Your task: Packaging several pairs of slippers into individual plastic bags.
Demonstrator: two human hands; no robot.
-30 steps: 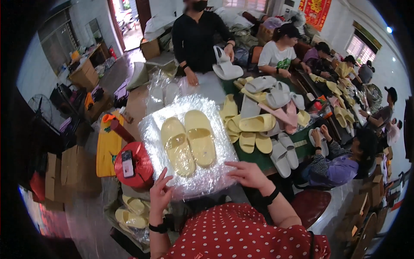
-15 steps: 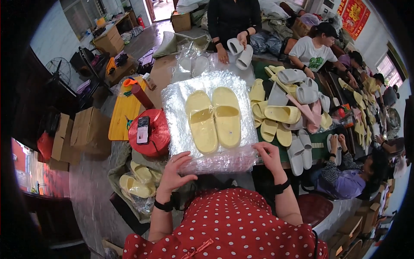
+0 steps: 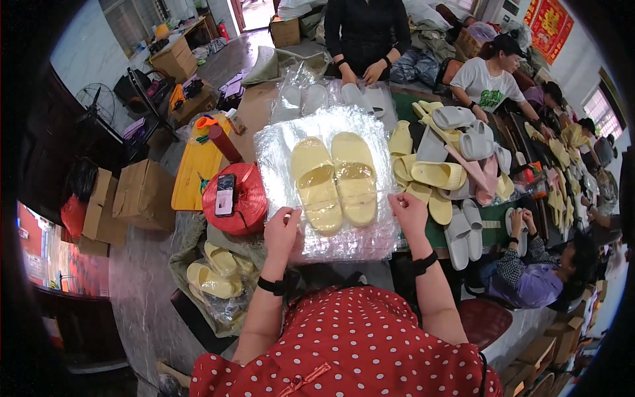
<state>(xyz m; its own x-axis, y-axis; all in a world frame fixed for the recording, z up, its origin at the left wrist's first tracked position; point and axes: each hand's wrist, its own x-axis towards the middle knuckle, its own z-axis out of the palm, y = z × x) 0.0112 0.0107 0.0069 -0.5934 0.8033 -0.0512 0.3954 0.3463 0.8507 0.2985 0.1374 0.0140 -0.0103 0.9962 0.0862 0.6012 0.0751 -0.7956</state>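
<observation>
A pair of pale yellow slippers (image 3: 316,212) lies side by side, toes away from me, on a stack of shiny clear plastic bags (image 3: 278,152). Clear film covers the slippers, and a crease of it crosses their heel halves. My left hand (image 3: 282,228) is closed at the film's left edge, fingers curled in a pinch. At the right edge, my right hand (image 3: 410,215) pinches the film, level with the slippers' lower half. The film between the fingertips is barely visible.
A phone (image 3: 225,194) rests on a red twine roll (image 3: 248,215) at the left. Loose yellow, grey and pink slippers (image 3: 436,175) pile up at the right. Bagged yellow slippers (image 3: 215,278) sit lower left. Across the table a co-worker (image 3: 366,36) handles grey slippers; others sit at the right.
Both hands have moved up from the near edge of the bags, and their fingers have closed. The film's near edge now lies over the slippers' heel halves. The co-worker opposite has lowered the grey slippers.
</observation>
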